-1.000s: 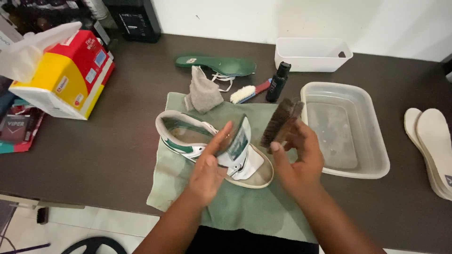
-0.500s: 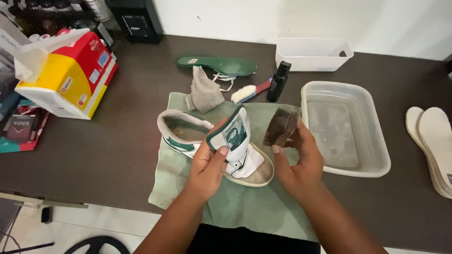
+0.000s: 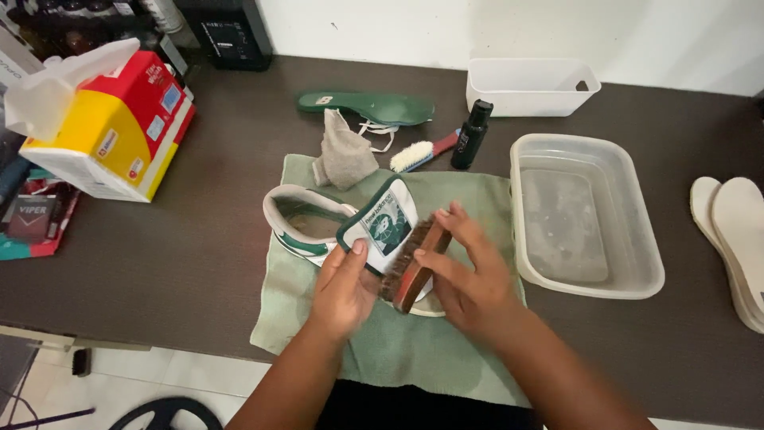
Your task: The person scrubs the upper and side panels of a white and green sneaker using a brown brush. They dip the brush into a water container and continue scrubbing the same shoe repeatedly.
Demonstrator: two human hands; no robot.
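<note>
Shoe (image 3: pixel 306 223), white and green, on its side on a green towel (image 3: pixel 398 350) at the counter (image 3: pixel 199 263) front; left hand (image 3: pixel 346 291), fingers clenched on the tongue (image 3: pixel 380 225), pulling it up; right hand (image 3: pixel 469 283), fingers grasping a wooden brush (image 3: pixel 414 267), bristles against the shoe beside the tongue. Behind: grey cloth (image 3: pixel 344 155), green insole (image 3: pixel 370 107), small brush (image 3: pixel 422 153), black bottle (image 3: pixel 471 135), white bin (image 3: pixel 529 86); right: clear tub (image 3: pixel 637 271), pale insoles (image 3: pixel 736 239); left: tissue box (image 3: pixel 111 127).

Shoe (image 3: pixel 306 223) toe behind brush (image 3: pixel 415 264) and hands; insoles (image 3: pixel 736 239) cut off at right edge.
</note>
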